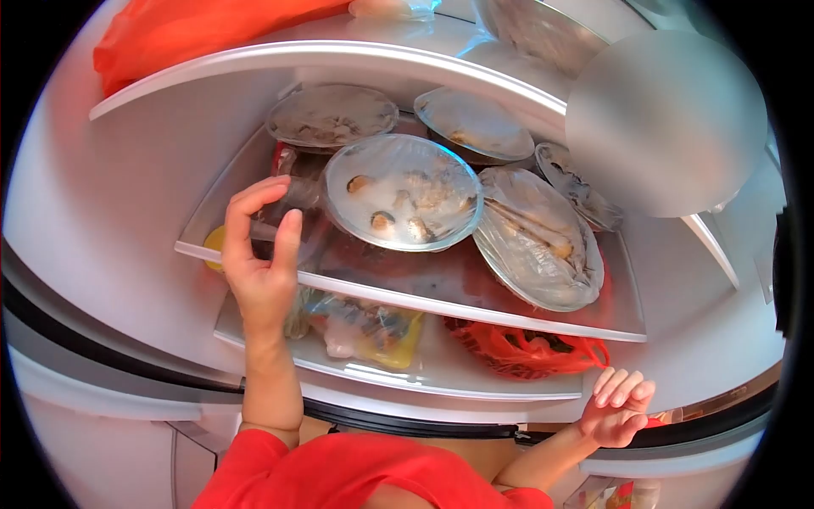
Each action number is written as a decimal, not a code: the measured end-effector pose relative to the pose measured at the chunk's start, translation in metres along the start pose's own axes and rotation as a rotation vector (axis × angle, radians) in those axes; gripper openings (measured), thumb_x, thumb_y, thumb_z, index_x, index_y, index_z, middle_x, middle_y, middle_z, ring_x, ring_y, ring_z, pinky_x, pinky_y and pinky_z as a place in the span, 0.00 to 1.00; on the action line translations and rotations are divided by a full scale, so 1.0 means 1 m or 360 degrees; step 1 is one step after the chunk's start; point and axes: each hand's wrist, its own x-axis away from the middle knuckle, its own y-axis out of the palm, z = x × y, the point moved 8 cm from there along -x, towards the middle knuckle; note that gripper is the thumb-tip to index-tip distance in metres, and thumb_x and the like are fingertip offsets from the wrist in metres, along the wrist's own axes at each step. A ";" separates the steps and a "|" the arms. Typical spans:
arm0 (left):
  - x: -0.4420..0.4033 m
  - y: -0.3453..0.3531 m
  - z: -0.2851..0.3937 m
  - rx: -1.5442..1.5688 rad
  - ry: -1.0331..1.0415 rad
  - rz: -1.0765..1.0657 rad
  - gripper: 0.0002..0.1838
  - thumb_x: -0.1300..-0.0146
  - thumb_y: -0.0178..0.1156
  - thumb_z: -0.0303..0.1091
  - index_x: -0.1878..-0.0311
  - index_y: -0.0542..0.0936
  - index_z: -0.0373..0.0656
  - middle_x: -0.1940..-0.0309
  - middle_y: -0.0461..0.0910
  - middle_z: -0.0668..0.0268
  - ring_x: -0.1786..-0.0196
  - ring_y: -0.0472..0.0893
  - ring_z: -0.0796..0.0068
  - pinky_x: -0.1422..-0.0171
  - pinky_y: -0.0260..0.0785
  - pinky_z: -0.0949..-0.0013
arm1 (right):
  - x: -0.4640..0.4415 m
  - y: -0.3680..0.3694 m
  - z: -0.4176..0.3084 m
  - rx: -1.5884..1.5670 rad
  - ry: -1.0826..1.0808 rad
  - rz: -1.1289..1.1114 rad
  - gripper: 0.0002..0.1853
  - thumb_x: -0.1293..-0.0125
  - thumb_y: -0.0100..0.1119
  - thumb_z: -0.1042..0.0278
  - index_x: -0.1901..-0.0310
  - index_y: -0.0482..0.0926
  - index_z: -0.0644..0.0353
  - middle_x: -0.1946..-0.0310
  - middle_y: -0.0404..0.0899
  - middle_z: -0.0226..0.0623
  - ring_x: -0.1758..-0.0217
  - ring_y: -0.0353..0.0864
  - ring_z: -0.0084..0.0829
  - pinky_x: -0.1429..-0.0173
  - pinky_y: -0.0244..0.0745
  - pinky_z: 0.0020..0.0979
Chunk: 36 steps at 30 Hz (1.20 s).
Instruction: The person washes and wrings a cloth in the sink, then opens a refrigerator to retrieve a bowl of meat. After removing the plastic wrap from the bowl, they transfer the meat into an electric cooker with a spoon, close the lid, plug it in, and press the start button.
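Note:
My left hand (pixel 264 254) is raised at the left front of the middle fridge shelf, its thumb and fingers apart with nothing between them. Just right of it is a bowl covered with cling film (pixel 403 193), with pale and brown pieces of food under the film. No finger touches this bowl. My right hand (pixel 617 407) is low at the right, near a red plastic bag (pixel 530 349) on the shelf below. Its fingers are loosely bent and hold nothing that I can see.
More film-covered dishes stand behind and right, including a large tilted one (pixel 543 242). A clear bag with yellow (pixel 365 327) lies on the lower shelf. Above are an orange-red bag (pixel 186 38) and the upper shelf edge (pixel 331 51). A blurred disc (pixel 666 123) hides the upper right.

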 end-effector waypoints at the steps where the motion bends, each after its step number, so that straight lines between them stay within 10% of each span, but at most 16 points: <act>1: 0.000 0.002 0.000 -0.0019 0.0014 -0.0027 0.11 0.42 0.58 0.22 0.55 0.76 0.37 0.51 0.77 0.59 0.45 0.74 0.68 0.36 0.59 0.68 | -0.001 0.003 0.000 -0.0024 0.0015 -0.0024 0.19 0.37 0.58 0.50 0.58 0.71 0.58 0.72 0.71 0.31 0.75 0.70 0.25 0.68 0.62 0.26; 7: 0.000 0.006 0.000 -0.0006 0.0014 -0.0081 0.08 0.42 0.58 0.22 0.58 0.76 0.37 0.55 0.78 0.59 0.50 0.76 0.68 0.42 0.65 0.69 | -0.008 0.000 -0.006 0.0403 -0.0076 0.0067 0.17 0.34 0.53 0.55 0.57 0.70 0.62 0.72 0.71 0.33 0.74 0.70 0.30 0.67 0.66 0.31; 12: 0.002 0.007 0.001 -0.0047 -0.0053 -0.0086 0.07 0.40 0.57 0.22 0.58 0.76 0.37 0.56 0.79 0.61 0.50 0.76 0.70 0.41 0.64 0.70 | -0.016 -0.017 -0.008 0.1192 0.0093 0.0540 0.08 0.36 0.52 0.81 0.56 0.76 0.69 0.64 0.79 0.38 0.59 0.78 0.24 0.54 0.72 0.23; 26: 0.006 0.009 -0.002 -0.0101 -0.0135 -0.0049 0.06 0.37 0.56 0.24 0.58 0.78 0.37 0.58 0.80 0.65 0.52 0.76 0.75 0.42 0.64 0.73 | -0.056 0.007 0.022 0.2231 0.0161 0.0090 0.09 0.43 0.58 0.75 0.60 0.79 0.62 0.66 0.80 0.41 0.64 0.78 0.37 0.58 0.70 0.32; 36: 0.006 0.002 -0.004 0.0006 0.0002 0.0161 0.08 0.38 0.57 0.22 0.55 0.75 0.35 0.59 0.80 0.62 0.56 0.77 0.75 0.46 0.67 0.73 | -0.075 -0.041 0.063 0.1763 0.0989 0.0191 0.21 0.35 0.55 0.54 0.73 0.78 0.67 0.84 0.73 0.31 0.79 0.67 0.20 0.73 0.63 0.26</act>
